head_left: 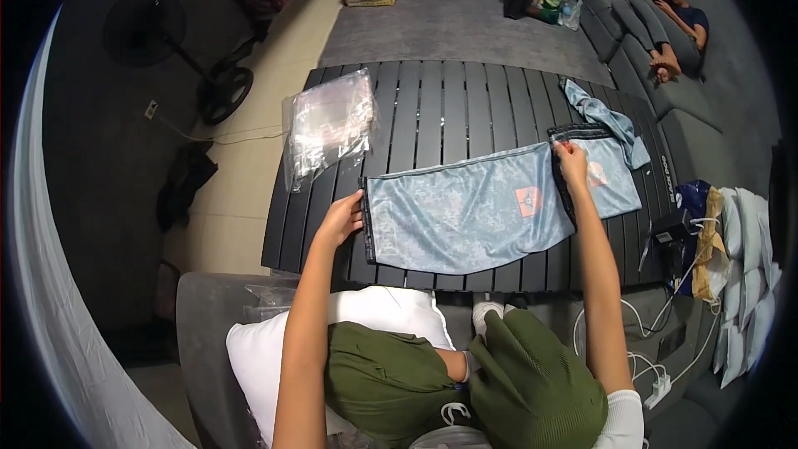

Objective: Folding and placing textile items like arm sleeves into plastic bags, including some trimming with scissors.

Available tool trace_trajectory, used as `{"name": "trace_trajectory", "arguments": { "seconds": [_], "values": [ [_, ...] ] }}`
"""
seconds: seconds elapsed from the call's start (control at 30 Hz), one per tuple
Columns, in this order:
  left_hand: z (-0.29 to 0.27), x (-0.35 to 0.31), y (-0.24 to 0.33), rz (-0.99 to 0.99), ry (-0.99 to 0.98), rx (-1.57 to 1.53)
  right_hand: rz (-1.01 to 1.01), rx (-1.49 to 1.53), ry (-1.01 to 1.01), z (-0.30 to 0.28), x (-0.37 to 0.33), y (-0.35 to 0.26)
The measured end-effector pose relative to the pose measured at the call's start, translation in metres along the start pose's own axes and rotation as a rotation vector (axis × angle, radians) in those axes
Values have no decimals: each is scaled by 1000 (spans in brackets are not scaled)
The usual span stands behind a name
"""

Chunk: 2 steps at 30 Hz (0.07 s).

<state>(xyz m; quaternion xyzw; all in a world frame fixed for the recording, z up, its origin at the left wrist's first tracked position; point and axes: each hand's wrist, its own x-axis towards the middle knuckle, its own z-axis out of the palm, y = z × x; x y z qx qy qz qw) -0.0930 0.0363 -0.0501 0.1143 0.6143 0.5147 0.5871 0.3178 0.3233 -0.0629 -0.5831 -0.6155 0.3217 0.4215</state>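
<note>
A pale blue-grey camouflage fabric sleeve (449, 212) with black bands at both ends and an orange patch is stretched flat above the slatted black table (407, 116). My left hand (339, 220) grips its left black band between thumb and fingers. At the other end, my right hand (571, 166) pinches the upper corner of the right band. Just beyond the right hand lies a similar folded fabric piece (619, 179) with a black edge and an orange patch. A twisted strip of the same cloth (603, 112) rests behind it.
Clear plastic bags (332, 120) lie stacked at the table's far left. A small black box (672, 229), white cables and a power strip (659, 391) are at the right. A white pillow (391, 308) sits by my legs. Another person (677, 12) reclines on the far-right sofa.
</note>
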Motion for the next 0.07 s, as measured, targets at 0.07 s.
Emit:
{"name": "trace_trajectory", "arguments": {
  "seconds": [0.07],
  "values": [
    [-10, -2, 1, 0, 82, 186, -193, -193, 80, 5, -16, 5]
  ]
}}
